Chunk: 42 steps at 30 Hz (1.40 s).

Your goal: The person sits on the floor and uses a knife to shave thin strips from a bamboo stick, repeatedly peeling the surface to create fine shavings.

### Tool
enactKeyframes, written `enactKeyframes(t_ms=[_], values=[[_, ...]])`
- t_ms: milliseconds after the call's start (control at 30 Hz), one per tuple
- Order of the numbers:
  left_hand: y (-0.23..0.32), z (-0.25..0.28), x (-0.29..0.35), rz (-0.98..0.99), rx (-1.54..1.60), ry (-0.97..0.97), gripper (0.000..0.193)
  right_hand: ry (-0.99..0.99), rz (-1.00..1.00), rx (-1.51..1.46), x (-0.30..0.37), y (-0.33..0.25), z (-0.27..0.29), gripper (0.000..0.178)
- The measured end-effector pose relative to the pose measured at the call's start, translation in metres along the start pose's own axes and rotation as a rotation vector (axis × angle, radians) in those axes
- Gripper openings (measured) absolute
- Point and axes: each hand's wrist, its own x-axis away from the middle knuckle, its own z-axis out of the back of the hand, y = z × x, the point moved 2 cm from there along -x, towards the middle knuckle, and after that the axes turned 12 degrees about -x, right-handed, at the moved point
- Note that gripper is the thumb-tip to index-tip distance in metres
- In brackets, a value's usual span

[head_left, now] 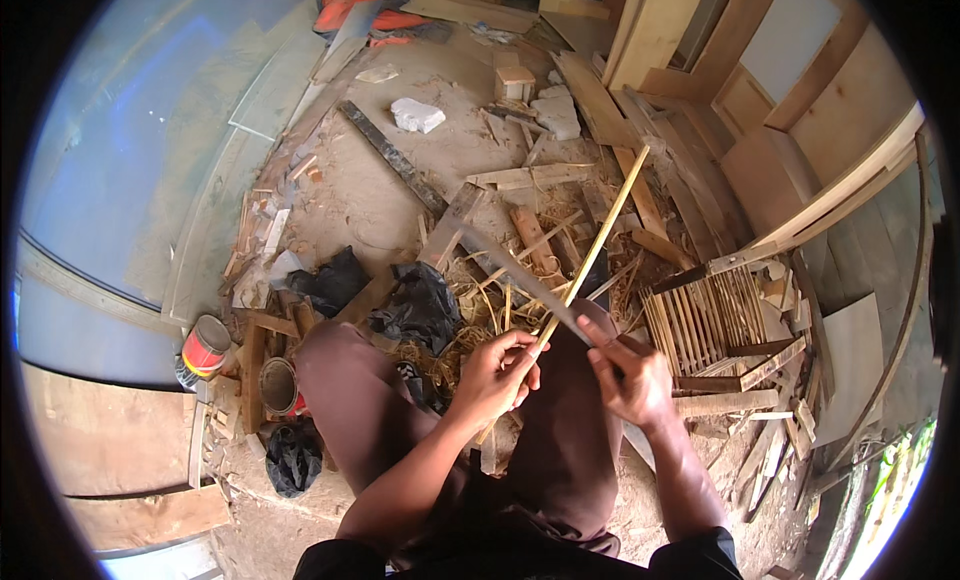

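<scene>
My left hand (pixel 498 376) is closed around a thin pale bamboo strip (pixel 612 216), which slants up to the far right with its lower end below my fist. My right hand (pixel 634 374) grips a long knife (pixel 515 272), its grey blade smeared by motion and pointing to the far left. The blade crosses the strip just beyond my left hand; whether they touch I cannot tell. My right index finger lies stretched along the near end of the knife, and its handle is hidden in my palm. Both hands are above my knees.
Shavings and wood offcuts (pixel 537 238) litter the ground ahead. Black plastic bags (pixel 418 305) lie left of my hands, near red paint cans (pixel 207 346). A slatted wooden piece (pixel 705 318) is at the right. Wooden door frames (pixel 700 60) lean far right, and glass sheets (pixel 130 160) left.
</scene>
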Motion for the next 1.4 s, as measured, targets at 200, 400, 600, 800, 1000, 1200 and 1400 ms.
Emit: enactKeyframes(t_ms=[200,400,600,800,1000,1200,1400], values=[[-0.015,-0.002,-0.001,0.027,0.035,0.007,0.018,-0.038,0.010,0.061,0.004,-0.007,-0.009,0.044],[-0.027,-0.005,0.004,0.074,-0.012,0.039,0.021,-0.155,0.032,0.233,0.008,-0.009,-0.006,0.045],[-0.038,-0.005,0.012,0.059,-0.074,0.059,0.023,-0.215,0.027,0.277,0.007,-0.007,-0.007,0.048],[-0.049,-0.001,0.040,0.017,-0.122,0.119,0.021,-0.178,0.087,0.284,0.002,-0.005,-0.011,0.047],[-0.060,0.016,0.093,0.053,-0.189,0.099,0.018,-0.100,-0.017,0.315,0.007,0.019,-0.005,0.051],[-0.077,0.038,0.146,0.167,-0.154,0.130,0.018,-0.071,-0.088,0.204,0.007,0.025,0.007,0.047],[-0.049,0.013,0.084,0.014,-0.050,0.169,0.021,0.059,0.007,-0.093,0.005,0.013,0.010,0.052]])
